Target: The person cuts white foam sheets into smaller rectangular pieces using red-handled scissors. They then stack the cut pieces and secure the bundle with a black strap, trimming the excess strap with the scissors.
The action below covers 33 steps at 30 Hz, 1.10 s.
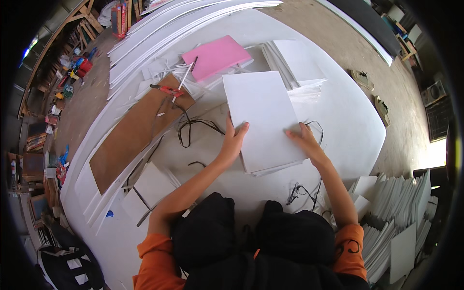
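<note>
Your left hand (235, 141) and right hand (308, 142) grasp the white stack (265, 116) (thumbs on top), so press both sides evenly to square it.

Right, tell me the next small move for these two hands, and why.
Probably square up the stack of white sheets: the left hand and right hand already hold opposite sides, and lower layers seem to poke out unevenly along the near edge.

I am holding both forearms (193, 187) slanting forward. My left hand (233, 142) and right hand (308, 143) are gripping from opposite sides, thumbs (245, 128) uppermost.
</note>
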### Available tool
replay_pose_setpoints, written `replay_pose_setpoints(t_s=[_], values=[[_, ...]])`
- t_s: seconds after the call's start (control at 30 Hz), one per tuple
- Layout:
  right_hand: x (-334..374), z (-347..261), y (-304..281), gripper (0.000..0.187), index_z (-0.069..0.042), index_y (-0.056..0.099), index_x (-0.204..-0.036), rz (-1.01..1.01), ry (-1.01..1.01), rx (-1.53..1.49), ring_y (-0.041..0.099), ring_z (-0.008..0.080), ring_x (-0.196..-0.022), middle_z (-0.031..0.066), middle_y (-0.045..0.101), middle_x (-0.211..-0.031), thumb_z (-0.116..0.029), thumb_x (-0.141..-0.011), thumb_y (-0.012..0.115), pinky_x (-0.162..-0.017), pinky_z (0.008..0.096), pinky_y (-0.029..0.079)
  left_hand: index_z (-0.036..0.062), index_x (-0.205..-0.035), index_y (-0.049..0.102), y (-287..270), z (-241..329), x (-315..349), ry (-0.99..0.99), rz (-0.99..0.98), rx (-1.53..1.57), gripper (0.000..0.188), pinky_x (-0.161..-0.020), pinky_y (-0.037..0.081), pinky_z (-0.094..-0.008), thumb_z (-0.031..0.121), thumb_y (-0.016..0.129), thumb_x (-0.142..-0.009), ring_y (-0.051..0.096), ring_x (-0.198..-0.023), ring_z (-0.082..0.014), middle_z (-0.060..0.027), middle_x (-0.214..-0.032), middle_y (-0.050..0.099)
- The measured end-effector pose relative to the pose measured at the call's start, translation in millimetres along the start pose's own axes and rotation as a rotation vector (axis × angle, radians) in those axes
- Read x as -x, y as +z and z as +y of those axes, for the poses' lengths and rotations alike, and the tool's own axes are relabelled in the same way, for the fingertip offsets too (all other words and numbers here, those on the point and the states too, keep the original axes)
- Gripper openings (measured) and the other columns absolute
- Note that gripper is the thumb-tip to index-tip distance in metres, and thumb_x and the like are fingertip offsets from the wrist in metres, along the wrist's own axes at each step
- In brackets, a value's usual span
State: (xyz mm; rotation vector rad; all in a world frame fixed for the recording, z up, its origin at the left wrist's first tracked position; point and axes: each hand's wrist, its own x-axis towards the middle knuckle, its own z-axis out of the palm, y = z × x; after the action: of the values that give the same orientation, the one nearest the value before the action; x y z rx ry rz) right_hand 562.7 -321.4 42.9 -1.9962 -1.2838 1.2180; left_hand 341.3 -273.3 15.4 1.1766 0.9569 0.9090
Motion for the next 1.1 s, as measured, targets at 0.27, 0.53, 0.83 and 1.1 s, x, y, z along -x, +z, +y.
replay_pose_setpoints(t_s=[0.27, 0.53, 0.83, 1.1], values=[[-16.5, 19.8, -2.6, 0.078, 0.003, 0.021, -0.131, -0.184, -0.051, -0.487, 0.023, 0.0252, -0.124, 0.0180, 0.026, -0.132, -0.049, -0.081, 0.049, -0.099, 0.0327, 0.025, 0.0042, -0.135, -0.003, -9.2, -21.7, -1.2, -0.078, 0.078, 0.120, 0.075, -0.102, 0.019, -0.0332, 0.049, 0.033, -0.087, 0.023, -0.125, -0.0222, -0.0154, -0.137, 0.016], [-83.0, 141.6, 50.8, 0.067, -0.005, 0.019, -0.135, -0.323, -0.136, -0.599, 0.028, 0.0208, -0.123, 0.0106, 0.031, -0.133, -0.054, -0.089, 0.017, -0.101, 0.0325, 0.024, 0.0132, -0.137, 0.006, -32.5, -154.9, -0.9, -0.270, -0.475, 0.306, 0.075, -0.099, 0.028, -0.0374, 0.064, 0.018, -0.083, 0.034, -0.120, -0.0208, -0.0092, -0.135, 0.027], [-58.9, 136.9, 83.3, 0.065, -0.005, 0.017, -0.135, -0.315, -0.040, -0.891, 0.030, 0.0199, -0.122, 0.0110, 0.030, -0.133, -0.052, -0.090, 0.013, -0.099, 0.0313, 0.026, 0.0142, -0.137, 0.005, -21.3, -154.0, -18.4, -0.371, -0.605, 0.341, 0.074, -0.100, 0.026, -0.0369, 0.062, 0.021, -0.083, 0.030, -0.122, -0.0209, -0.0091, -0.136, 0.024], [-72.3, 142.0, 87.2, 0.071, -0.006, 0.004, -0.137, -0.192, -0.085, -0.883, 0.018, 0.0222, -0.127, 0.0129, 0.016, -0.139, -0.056, -0.087, 0.015, -0.103, 0.0339, 0.019, 0.0150, -0.138, 0.005, -37.9, -134.5, -29.0, -0.372, -0.534, 0.361, 0.073, -0.101, 0.024, -0.0365, 0.061, 0.023, -0.084, 0.027, -0.124, -0.0210, -0.0090, -0.138, 0.022]])
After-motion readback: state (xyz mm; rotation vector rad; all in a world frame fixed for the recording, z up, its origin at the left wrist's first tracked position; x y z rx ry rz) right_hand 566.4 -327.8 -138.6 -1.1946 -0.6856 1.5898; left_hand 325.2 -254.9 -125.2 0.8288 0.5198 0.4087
